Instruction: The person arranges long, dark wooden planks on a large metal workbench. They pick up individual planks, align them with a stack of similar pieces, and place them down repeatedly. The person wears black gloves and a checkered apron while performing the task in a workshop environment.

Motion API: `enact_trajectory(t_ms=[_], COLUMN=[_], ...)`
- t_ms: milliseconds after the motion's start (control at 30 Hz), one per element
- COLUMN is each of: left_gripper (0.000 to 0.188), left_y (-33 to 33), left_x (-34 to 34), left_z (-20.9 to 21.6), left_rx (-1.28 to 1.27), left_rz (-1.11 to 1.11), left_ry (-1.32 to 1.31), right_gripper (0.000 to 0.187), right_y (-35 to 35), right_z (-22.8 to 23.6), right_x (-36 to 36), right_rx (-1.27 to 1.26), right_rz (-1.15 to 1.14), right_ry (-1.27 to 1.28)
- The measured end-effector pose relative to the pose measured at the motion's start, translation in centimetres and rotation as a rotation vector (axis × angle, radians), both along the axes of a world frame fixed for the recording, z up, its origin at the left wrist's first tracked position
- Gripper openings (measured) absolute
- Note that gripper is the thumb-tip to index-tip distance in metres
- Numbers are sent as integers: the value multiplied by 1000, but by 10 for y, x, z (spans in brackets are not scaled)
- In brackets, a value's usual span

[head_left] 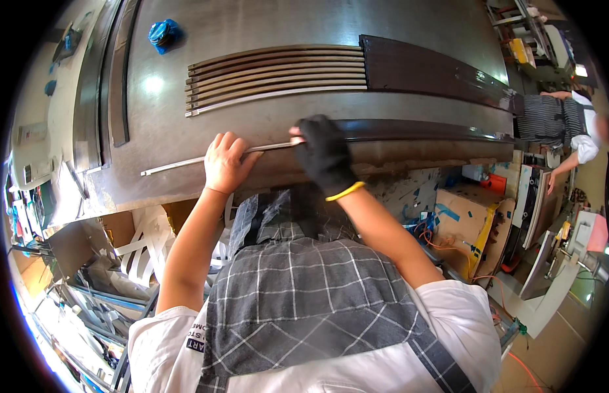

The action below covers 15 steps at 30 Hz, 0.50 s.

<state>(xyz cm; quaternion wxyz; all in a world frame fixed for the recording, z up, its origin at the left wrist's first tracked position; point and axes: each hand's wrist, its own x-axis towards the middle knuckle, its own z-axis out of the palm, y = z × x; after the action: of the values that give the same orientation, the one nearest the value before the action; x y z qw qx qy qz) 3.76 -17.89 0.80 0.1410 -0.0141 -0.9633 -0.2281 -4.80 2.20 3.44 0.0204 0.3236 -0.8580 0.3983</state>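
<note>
A thin, light metal strip [176,167] lies along the near edge of the metal worktable, slanting up to the right. My bare left hand [228,164] is closed over it, fingers on its far side and thumb pointing right. Further right, my right hand [323,152], in a black glove with bare fingertips, is closed at the strip near the end of a long dark brown panel piece [409,129]. The glove hides where strip and piece meet. Beyond both hands, several narrow slats [278,80] lie side by side against a wide dark brown panel [416,69].
A blue tape roll [164,35] sits on the far left of the worktable [304,23]. Long dark profiles [121,85] lie at the left. Cardboard boxes [465,216] and an orange cable [442,247] are below right. Another person [560,121] stands at the table's right end.
</note>
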Motion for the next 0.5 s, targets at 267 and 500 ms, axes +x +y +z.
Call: enact_trajectory(t_ms=[267, 500], left_gripper=[28, 28], left_y=[-1, -5], left_x=[-2, -2], left_z=[-7, -9], left_rx=[-7, -3], left_rz=[3, 2], left_ry=[18, 35], right_gripper=[13, 15], right_y=[20, 17], right_z=[13, 12], right_x=[-21, -32], right_rx=[493, 499], right_rz=[-79, -33], right_ry=[-247, -294])
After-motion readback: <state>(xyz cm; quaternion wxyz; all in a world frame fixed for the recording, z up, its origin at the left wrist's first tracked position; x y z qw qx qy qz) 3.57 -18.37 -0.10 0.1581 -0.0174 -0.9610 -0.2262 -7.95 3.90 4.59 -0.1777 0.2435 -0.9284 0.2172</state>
